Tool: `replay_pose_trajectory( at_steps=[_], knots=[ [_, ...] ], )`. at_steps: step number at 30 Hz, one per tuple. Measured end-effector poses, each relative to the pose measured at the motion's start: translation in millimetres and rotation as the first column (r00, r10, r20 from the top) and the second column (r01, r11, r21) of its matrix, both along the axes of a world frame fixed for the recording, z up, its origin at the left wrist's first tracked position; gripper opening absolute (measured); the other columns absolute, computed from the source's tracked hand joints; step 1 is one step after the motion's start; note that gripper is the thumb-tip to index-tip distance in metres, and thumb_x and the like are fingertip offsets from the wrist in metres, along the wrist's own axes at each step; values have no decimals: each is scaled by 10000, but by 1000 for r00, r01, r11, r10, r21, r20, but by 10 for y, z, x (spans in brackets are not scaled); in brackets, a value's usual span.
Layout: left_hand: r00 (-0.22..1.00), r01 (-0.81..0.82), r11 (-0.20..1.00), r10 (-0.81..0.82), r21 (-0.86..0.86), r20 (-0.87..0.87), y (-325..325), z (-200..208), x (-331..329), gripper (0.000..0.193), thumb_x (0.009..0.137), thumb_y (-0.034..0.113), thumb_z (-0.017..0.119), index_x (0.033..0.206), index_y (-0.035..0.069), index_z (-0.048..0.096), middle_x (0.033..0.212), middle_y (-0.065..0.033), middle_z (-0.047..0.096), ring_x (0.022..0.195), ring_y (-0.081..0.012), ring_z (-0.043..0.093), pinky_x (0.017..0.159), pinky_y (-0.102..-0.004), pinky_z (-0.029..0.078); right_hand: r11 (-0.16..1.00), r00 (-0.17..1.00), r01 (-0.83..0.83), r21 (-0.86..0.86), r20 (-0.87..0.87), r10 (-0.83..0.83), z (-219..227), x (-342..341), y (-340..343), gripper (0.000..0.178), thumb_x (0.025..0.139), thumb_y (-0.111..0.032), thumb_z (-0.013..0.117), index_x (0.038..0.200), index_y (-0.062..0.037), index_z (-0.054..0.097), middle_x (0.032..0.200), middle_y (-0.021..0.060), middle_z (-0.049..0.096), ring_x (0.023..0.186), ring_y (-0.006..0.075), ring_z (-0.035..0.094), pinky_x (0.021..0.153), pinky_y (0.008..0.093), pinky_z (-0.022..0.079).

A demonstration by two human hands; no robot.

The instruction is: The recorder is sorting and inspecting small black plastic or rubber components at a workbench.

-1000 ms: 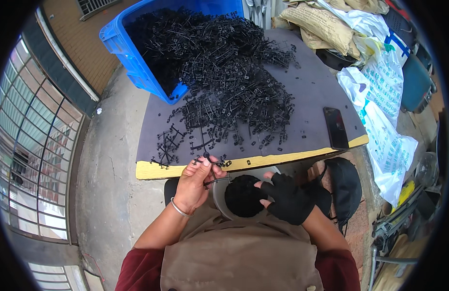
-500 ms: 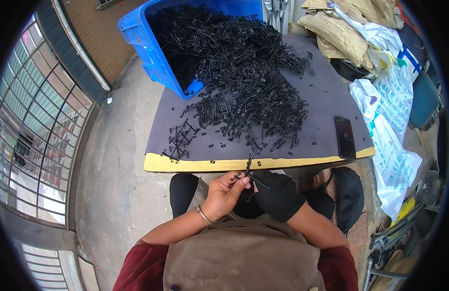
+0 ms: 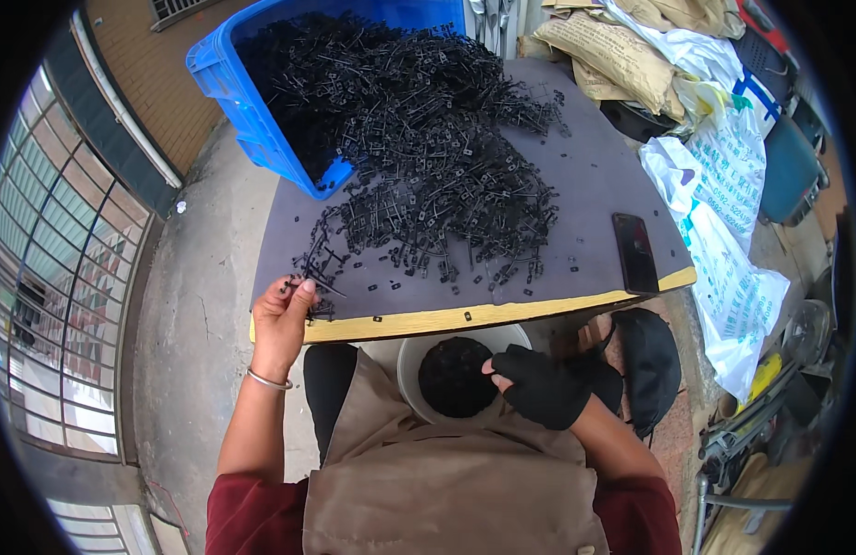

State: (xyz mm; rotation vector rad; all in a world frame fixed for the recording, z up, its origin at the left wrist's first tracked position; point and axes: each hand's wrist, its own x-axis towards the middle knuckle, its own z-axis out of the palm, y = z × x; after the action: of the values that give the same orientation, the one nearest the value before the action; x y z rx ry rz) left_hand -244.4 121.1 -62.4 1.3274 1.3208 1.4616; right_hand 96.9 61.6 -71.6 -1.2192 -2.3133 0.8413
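My left hand (image 3: pixel 282 326), bare with a bangle at the wrist, is over the table's front left edge. Its thumb and fingers are pinched on a thin branched black plastic sprue (image 3: pixel 324 285), which overlaps a small heap of similar sprues. In a black fingerless glove, my right hand (image 3: pixel 539 387) is closed above the right rim of a white bucket (image 3: pixel 408 370). Whatever its curled fingers may hold is hidden. Small black parts (image 3: pixel 454 375) fill the bottom of the bucket, below the table edge. A large pile of black plastic sprues (image 3: pixel 437 176) covers the table's middle.
A tipped blue crate (image 3: pixel 220 79) spills the pile onto the grey-topped table (image 3: pixel 576 250). At the table's right lies a dark phone (image 3: pixel 635 252). Loose small black pieces dot the front edge. White plastic bags (image 3: pixel 715 213) and brown paper sacks (image 3: pixel 613 60) stand beyond on the right.
My left hand has moved away from the right, leftward and forward to the small sprue heap. My right hand has drawn slightly right and down, uncovering the bucket. The view has shifted a little.
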Motion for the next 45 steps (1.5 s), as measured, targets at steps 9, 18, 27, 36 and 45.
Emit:
replay_pose_trajectory(
  at_steps=[9, 18, 27, 36, 45],
  knots=[
    [942, 212, 958, -147, -195, 300, 241, 51, -97, 154, 893, 190, 541, 893, 45, 594, 726, -8, 600, 668, -96, 569, 654, -239, 477, 879, 972, 184, 439, 49, -228, 143, -163, 567, 286, 713, -105, 620, 994, -67, 589, 989, 123, 523, 863, 291, 530, 738, 384, 447],
    [647, -250, 968, 182, 20, -740, 601, -388, -535, 253, 815, 182, 595, 977, -12, 580, 932, -103, 597, 875, -227, 571, 811, -310, 451, 726, 781, 113, 678, 392, -487, 23, -397, 1441, 334, 723, -157, 625, 1036, -55, 569, 925, 127, 558, 871, 308, 530, 756, 389, 437],
    [603, -408, 912, 305, 43, -737, 363, -389, -602, 689, 726, 156, 678, 1280, -49, 323, 1215, -252, 435, 1175, -367, 407, 1000, -377, 328, 818, 540, 569, -85, -712, -450, 121, -138, 1440, 171, 882, -115, 533, 991, 4, 592, 815, 38, 595, 711, 112, 534, 661, 230, 429],
    [919, 294, 943, -234, 156, -317, 296, 107, 1020, 365, 764, 33, 672, 1108, 27, 551, 1107, -96, 547, 956, -178, 548, 832, -277, 452, 976, 903, 201, 79, -402, -153, 115, -202, 1065, 175, 863, -76, 540, 1022, -19, 585, 801, 59, 581, 744, 139, 545, 701, 265, 436],
    [933, 189, 981, -191, 38, 304, 627, 161, 996, 79, 827, 106, 635, 862, 39, 617, 745, -18, 609, 675, -94, 566, 614, -218, 459, 971, 986, 122, 207, 83, -142, -73, -265, 1119, 299, 740, -137, 624, 1022, -47, 584, 798, 126, 617, 744, 299, 600, 693, 378, 469]
  ],
)
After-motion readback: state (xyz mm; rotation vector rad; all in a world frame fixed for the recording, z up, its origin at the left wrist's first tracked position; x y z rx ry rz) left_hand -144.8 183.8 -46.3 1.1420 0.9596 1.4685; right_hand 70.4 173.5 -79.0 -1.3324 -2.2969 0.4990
